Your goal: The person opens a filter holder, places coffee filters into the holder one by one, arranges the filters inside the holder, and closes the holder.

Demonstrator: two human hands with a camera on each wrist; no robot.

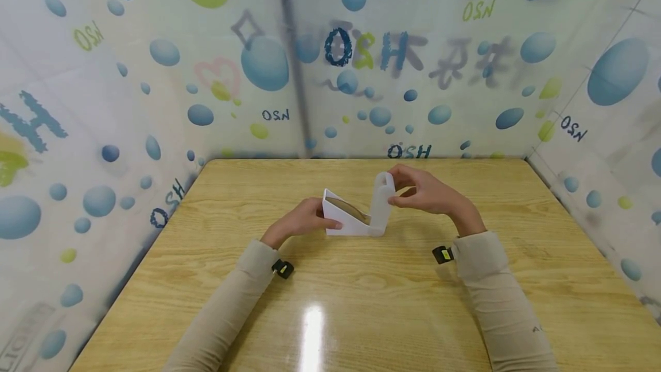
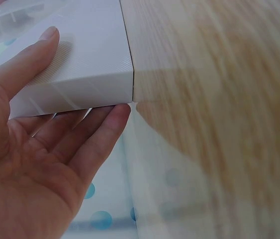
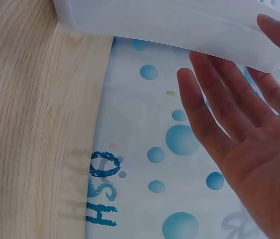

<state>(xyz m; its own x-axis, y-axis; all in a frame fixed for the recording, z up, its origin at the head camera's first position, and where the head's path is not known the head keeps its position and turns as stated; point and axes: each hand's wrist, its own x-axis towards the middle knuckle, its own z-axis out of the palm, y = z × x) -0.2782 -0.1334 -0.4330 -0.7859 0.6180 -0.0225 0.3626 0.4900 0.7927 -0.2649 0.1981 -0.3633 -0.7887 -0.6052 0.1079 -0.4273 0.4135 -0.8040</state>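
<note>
A white box (image 1: 343, 223) with a sloping open top stands on the table, its tall end to the left. Inside it lies something thin, flat and brown (image 1: 349, 209). My left hand (image 1: 306, 218) grips the tall end, and in the left wrist view the thumb (image 2: 40, 52) lies along one broad side while the fingers reach the narrow end wall. At the low right end a translucent white lid (image 1: 381, 205) stands swung up, nearly upright. My right hand (image 1: 426, 191) holds its upper part between thumb and fingers. The right wrist view shows the fingers (image 3: 224, 94) along the lid's edge.
The wooden table (image 1: 361, 297) reaches to a patterned curtain (image 1: 444, 90) close behind its far edge, with more of the same cloth on both sides. A small black device (image 1: 283, 268) is on the left cuff, another black device (image 1: 442, 255) on the right.
</note>
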